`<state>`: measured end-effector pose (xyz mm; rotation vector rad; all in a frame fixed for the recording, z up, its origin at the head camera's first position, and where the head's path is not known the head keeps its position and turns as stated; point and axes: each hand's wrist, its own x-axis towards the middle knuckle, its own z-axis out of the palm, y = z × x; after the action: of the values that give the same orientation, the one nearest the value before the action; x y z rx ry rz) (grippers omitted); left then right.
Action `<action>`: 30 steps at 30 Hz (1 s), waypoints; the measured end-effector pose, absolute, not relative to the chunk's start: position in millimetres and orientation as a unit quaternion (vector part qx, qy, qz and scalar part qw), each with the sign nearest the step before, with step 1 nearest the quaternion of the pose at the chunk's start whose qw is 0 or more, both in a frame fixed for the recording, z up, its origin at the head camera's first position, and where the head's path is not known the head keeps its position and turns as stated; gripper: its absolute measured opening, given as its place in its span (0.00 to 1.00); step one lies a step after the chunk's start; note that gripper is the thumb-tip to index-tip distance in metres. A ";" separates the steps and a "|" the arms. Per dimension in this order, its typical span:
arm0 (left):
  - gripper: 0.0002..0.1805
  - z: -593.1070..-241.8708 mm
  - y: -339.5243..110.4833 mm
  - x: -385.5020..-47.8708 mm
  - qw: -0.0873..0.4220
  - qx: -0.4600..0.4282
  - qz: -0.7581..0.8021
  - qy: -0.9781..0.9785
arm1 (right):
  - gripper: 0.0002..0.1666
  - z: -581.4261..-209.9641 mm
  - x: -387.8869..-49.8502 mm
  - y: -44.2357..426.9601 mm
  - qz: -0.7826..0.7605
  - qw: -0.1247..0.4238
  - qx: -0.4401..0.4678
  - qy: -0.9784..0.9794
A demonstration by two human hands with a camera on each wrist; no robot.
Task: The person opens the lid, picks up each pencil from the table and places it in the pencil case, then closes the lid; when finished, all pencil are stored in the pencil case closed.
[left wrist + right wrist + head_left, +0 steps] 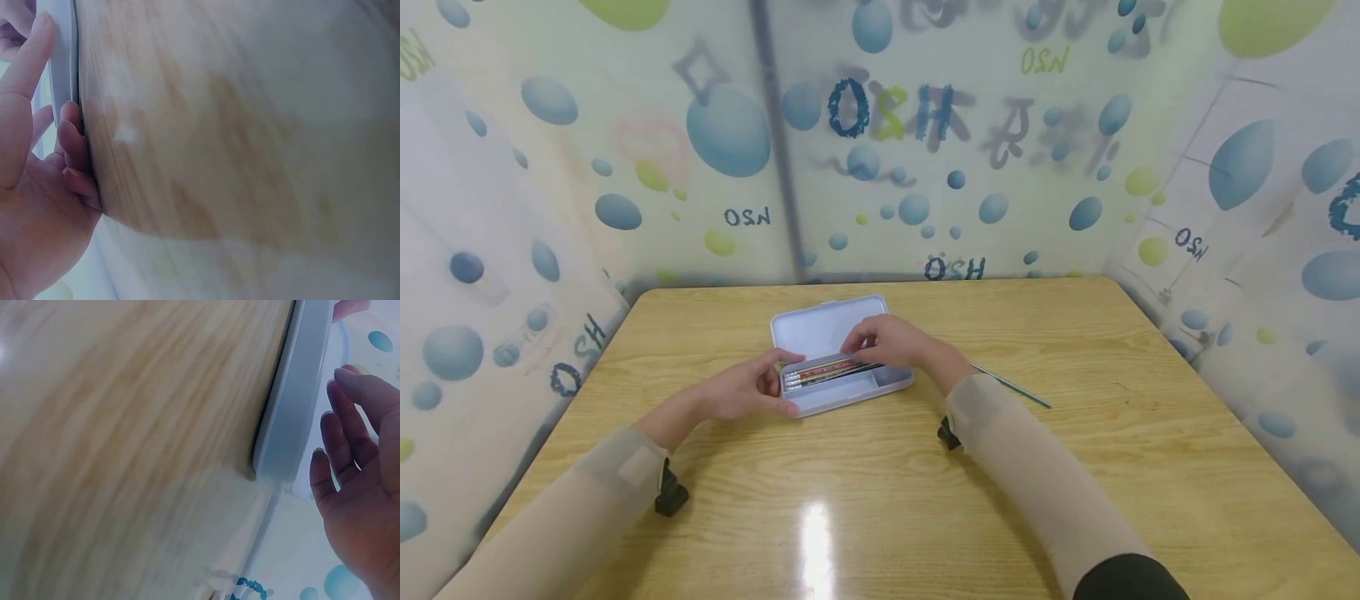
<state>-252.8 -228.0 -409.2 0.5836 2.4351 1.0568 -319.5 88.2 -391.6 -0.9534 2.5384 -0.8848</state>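
A white pencil case (842, 397) lies on the table with its lid (820, 327) raised at the back. Several pencils (820, 374) lie side by side in its rear compartment. My left hand (737, 388) holds the case's left end, thumb at the front edge and fingers at the back. Over the pencils is my right hand (895, 340), its fingers loosely bent. In the right wrist view its thumb and index fingertips come close together above the case wall (297, 394), with no pencil visible between them. A thin blue-green pencil-like stick (1015, 387) lies right of the case, partly behind the right forearm.
The wooden table (865, 517) ends at a back edge close behind the lid. Printed curtains (865, 208) with blue and green spots surround it on the back and both sides. Each wrist wears a small black device (672, 492).
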 end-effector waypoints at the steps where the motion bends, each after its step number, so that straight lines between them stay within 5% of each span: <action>1: 0.48 -409.3 -227.9 -252.7 0.210 0.211 0.382 0.875 | 0.11 -391.4 -319.2 90.0 -0.305 0.142 -0.330 0.882; 30: 0.50 -409.5 -228.0 -251.9 0.211 0.208 0.381 0.876 | 0.17 -381.8 -286.1 231.8 -0.354 0.132 -0.251 0.891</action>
<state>-251.9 -228.0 -409.5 0.5787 2.4339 1.0602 -286.1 231.8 -381.8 -0.7280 2.5875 -1.0278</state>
